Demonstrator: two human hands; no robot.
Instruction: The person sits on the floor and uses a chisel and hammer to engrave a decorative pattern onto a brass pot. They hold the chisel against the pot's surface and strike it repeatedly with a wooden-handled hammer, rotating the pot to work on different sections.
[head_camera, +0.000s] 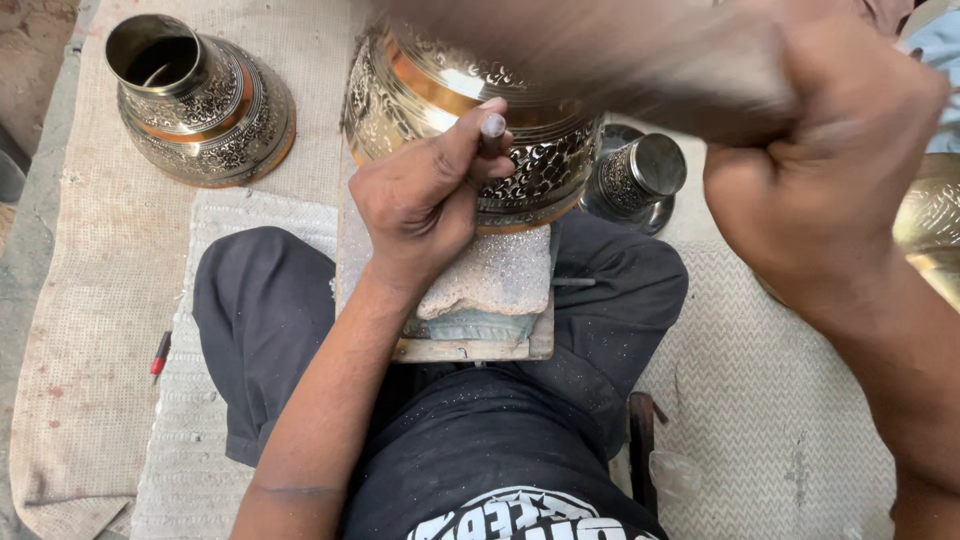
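While left hand (425, 195) pinches chisel (492, 128) against engraved brass vessel (450, 85), I see right hand (815, 165) fisted around blurred mallet (640, 55) at 2 o'clock.

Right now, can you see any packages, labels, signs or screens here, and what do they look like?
No packages, signs or screens.
White printed lettering on the black shirt: bottom centre of the view, curved, cut off by the frame edge.
Engraved brass vessel under the left hand: patterned bands only, no label.
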